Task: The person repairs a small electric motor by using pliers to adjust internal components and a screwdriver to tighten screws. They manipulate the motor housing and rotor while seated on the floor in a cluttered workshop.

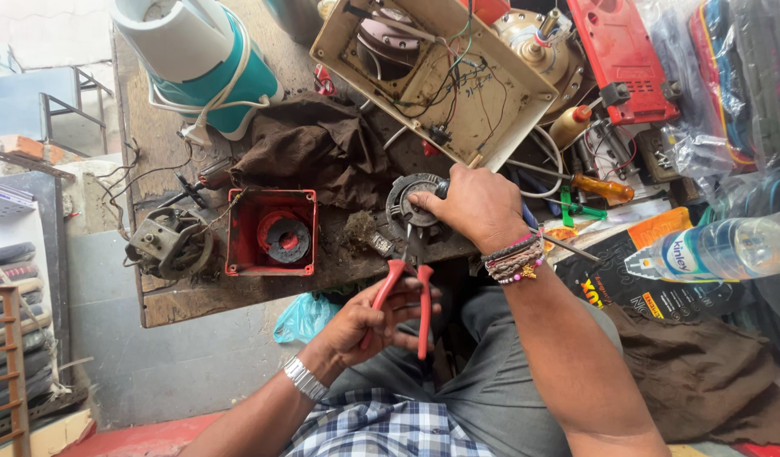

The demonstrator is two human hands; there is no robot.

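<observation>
The left hand point(369, 322) is closed around the red handles of a pair of pliers point(407, 292), whose nose points toward 12 o'clock at a round metal motor part point(411, 203). The right hand point(475, 203) lies on top of that part, fingers curled over its rim and gripping it (a stack of beaded bracelets sits on the wrist). The part rests near the front edge of the worn wooden surface point(204, 300), just beside a clump of dusty fluff.

At 9 o'clock from the part stands an open red box point(270, 230) with a dark ring inside, and further toward 9 o'clock a bare motor point(166, 241). At 12 o'clock lies a cream casing point(491, 101) full of wires, with a brown rag point(314, 148) at 11 o'clock. An orange-handled screwdriver point(601, 188) lies at 3 o'clock, a plastic bottle point(720, 250) beyond it.
</observation>
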